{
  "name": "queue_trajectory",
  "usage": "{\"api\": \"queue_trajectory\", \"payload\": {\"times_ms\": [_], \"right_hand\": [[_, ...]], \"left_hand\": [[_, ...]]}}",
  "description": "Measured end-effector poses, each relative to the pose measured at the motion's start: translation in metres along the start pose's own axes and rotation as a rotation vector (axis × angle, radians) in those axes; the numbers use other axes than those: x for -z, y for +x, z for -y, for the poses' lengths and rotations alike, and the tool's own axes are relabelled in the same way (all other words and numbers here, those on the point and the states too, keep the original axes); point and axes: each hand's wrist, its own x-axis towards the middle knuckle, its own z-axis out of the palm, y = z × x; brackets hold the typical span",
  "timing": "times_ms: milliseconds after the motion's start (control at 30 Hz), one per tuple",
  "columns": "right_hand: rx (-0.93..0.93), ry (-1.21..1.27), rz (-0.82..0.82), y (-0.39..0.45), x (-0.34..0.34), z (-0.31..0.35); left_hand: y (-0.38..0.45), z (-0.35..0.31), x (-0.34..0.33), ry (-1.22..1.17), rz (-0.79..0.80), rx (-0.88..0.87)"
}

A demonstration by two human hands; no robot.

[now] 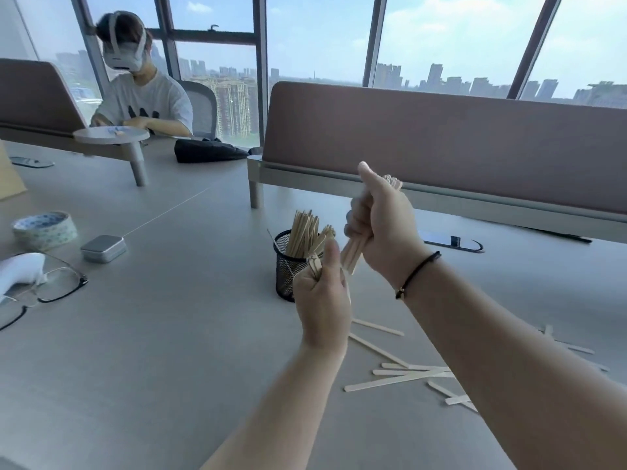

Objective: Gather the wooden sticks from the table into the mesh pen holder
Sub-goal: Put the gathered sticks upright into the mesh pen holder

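Note:
A black mesh pen holder (284, 269) stands on the grey table, with several wooden sticks (303, 234) upright in it. My right hand (381, 225) is closed around a bundle of wooden sticks (354, 254), held tilted just right of and above the holder. My left hand (322, 300) is raised in front of the holder and grips a smaller bunch of sticks, whose tips show above the fist. Several loose sticks (397, 379) lie scattered on the table under my right forearm.
A roll of patterned tape (44, 230), a small metal tin (103, 248), glasses (51, 286) and a white object (18, 271) lie at the left. A desk divider (441, 140) stands behind the holder. Another person sits at the far left behind a black bag (207, 150).

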Motion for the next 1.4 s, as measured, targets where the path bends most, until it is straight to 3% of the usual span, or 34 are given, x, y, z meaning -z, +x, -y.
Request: {"api": "queue_trajectory", "payload": {"times_ms": [133, 433, 500, 633, 700, 767, 967, 1200, 1400], "right_hand": [[0.057, -0.044, 0.020, 0.029, -0.048, -0.004], [0.263, -0.602, 0.080, 0.051, -0.055, -0.048], [0.333, -0.791, 0.104, 0.054, -0.049, -0.046], [0.420, -1.368, 0.393, 0.046, -0.033, -0.048], [0.562, -1.495, 0.352, 0.045, -0.026, -0.051], [0.587, -1.431, 0.240, 0.042, -0.022, -0.047], [0.384, -0.888, -0.002, 0.003, 0.009, -0.030], [0.248, -0.902, -0.091, -0.077, 0.109, -0.069], [0.239, -0.837, -0.138, -0.094, 0.126, -0.059]], "left_hand": [[0.014, -0.007, 0.009, -0.127, -0.138, 0.092], [0.015, -0.008, 0.009, -0.178, -0.200, 0.159], [0.015, -0.010, 0.008, -0.187, -0.207, 0.169], [0.014, -0.014, 0.009, -0.183, -0.217, 0.168], [0.012, -0.016, 0.009, -0.202, -0.209, 0.147], [0.009, -0.017, 0.010, -0.188, -0.194, 0.132], [0.016, -0.029, 0.024, -0.241, -0.176, 0.087], [0.063, -0.085, 0.014, -0.201, -0.147, -0.034], [0.099, -0.096, -0.012, 0.006, -0.045, -0.080]]}}
